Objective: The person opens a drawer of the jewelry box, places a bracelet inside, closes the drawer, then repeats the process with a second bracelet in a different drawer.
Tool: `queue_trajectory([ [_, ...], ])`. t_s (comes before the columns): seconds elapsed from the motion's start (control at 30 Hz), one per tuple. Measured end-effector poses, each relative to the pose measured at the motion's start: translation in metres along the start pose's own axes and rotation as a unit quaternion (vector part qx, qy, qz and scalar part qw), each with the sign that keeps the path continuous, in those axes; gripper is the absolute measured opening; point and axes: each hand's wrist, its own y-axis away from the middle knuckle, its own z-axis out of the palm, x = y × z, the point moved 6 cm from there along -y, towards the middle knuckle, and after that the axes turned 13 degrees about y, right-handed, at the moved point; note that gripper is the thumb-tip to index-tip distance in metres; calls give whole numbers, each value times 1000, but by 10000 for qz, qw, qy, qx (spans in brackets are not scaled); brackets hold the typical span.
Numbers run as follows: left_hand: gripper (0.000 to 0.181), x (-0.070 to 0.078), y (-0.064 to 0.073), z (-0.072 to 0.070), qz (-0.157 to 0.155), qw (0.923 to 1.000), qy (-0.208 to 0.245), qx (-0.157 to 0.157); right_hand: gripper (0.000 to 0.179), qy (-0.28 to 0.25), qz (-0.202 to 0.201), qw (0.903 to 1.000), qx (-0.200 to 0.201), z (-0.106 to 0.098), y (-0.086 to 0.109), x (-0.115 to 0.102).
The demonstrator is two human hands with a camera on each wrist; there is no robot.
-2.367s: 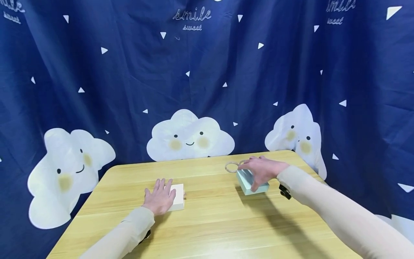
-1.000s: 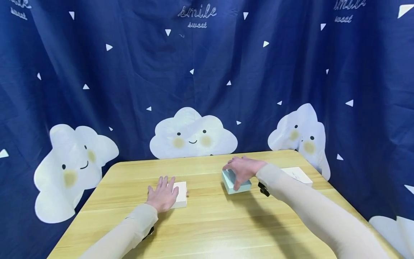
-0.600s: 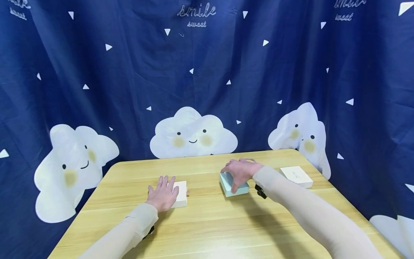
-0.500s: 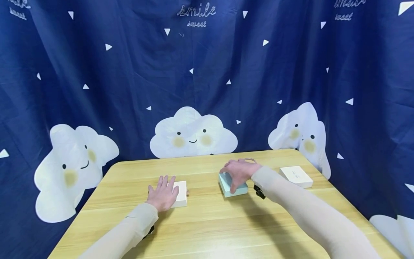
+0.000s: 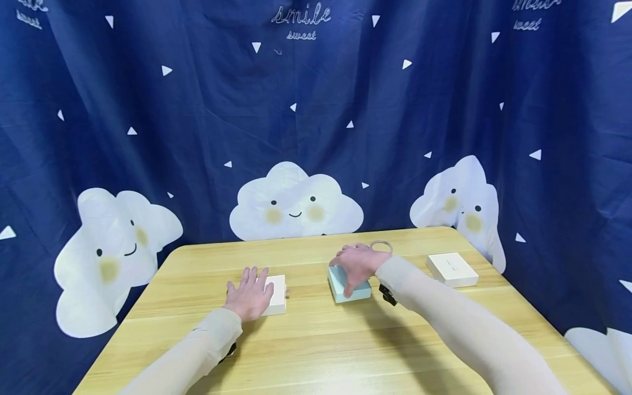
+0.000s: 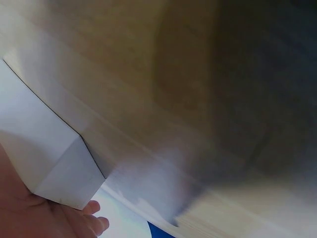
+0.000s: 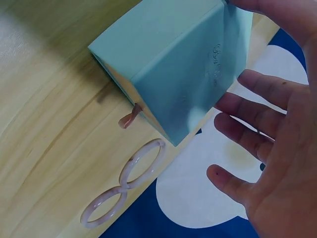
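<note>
My left hand [image 5: 249, 299] lies with spread, straight fingers over the left part of a white box [image 5: 277, 291]; a small tab sticks out of the box's right side. To the right of it, my right hand [image 5: 357, 263] grips a light blue drawer-style gift box [image 5: 353, 295] from above, thumb on the near side. Faint lettering and a pinkish ribbon pull [image 7: 130, 118] show on the blue box in the right wrist view. Whether its underside touches the table cannot be told. In the left wrist view, only part of the hand [image 6: 49, 218] and the white box [image 6: 44, 134] appear.
Two pale marbled bangles [image 7: 143, 163] lie near the table's far edge, partly behind my right hand in the head view. Another white box [image 5: 451, 269] with small print sits at the right on the wooden table [image 5: 316, 356]. A blue cloud-print curtain [image 5: 296, 109] hangs behind.
My right hand has carried the light blue box leftward and lower, away from the bangles. The white box at right has come out from behind the arm. My left hand stays on its box.
</note>
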Motion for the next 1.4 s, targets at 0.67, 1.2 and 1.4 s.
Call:
queue_trajectory([
  [0.67, 64, 3, -4, -6, -44, 10000, -35, -25, 91, 208, 72, 9996, -164, 1, -12, -7],
  [1.2, 64, 0, -2, -5, 86, 9998, -163, -42, 91, 205, 93, 9996, -162, 0, -5, -13],
  [1.4, 63, -1, -3, -2, 224, 9995, -190, 110, 90, 99, 150, 9997, -172, 0, 2, -11],
])
